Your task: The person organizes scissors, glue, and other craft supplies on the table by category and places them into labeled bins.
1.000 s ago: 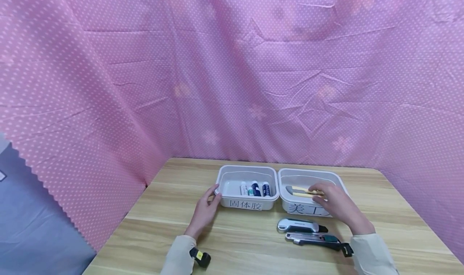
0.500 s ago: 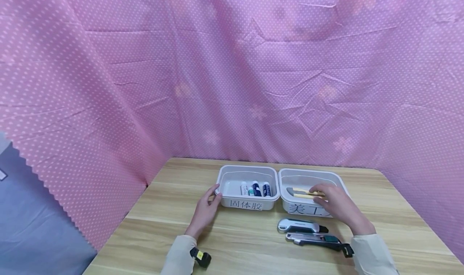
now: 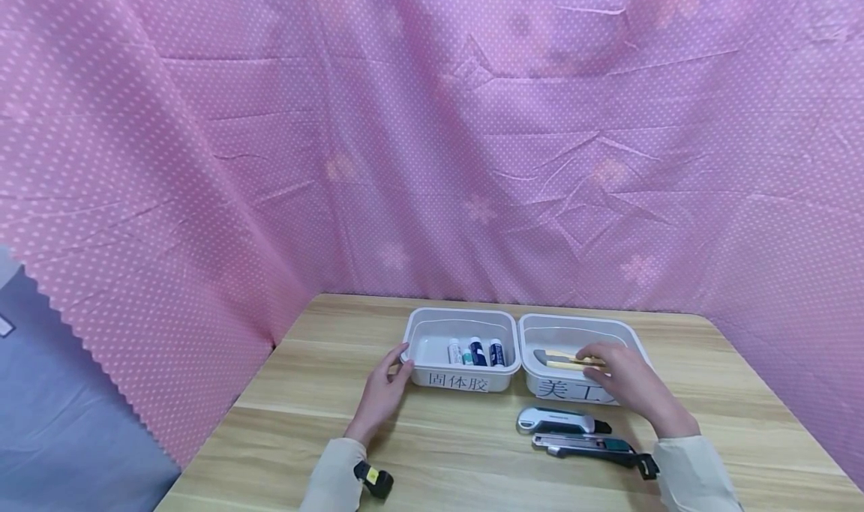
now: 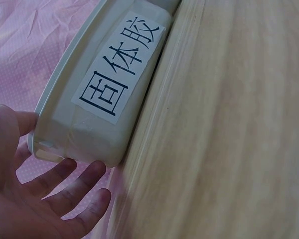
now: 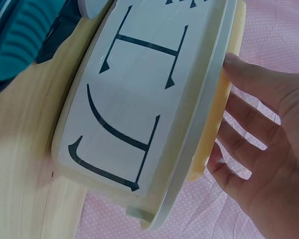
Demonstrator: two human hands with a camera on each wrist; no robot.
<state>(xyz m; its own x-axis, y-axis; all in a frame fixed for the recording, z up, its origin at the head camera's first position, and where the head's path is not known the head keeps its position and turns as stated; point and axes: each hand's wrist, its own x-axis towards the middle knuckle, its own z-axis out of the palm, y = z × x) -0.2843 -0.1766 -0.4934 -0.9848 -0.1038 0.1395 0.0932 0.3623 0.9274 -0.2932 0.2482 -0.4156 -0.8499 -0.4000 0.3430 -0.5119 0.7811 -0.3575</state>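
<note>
In the head view my right hand [image 3: 624,373] reaches over the right white plastic box [image 3: 637,337]. Its thumb and fingers pinch a yellow utility knife [image 5: 209,137], seen just past the rim in the right wrist view. Another yellow knife with a grey end [image 3: 542,357] lies in that box. My left hand [image 3: 383,394] holds the front left corner of the left white plastic box [image 3: 413,328]; its thumb meets the rim, and the other fingers spread round the corner [image 4: 65,194]. Several glue sticks [image 3: 478,351] lie inside the left box.
A silver-grey utility knife [image 3: 556,420] and a metal one with a dark green slider [image 3: 583,444] lie on the wooden table [image 3: 466,452], in front of the right box. Both boxes bear printed front labels [image 3: 457,381]. A pink dotted cloth [image 3: 472,137] hangs behind the table.
My right hand and the yellow knife it pinches have shifted very slightly over the right box. My left hand stays at the left box's corner.
</note>
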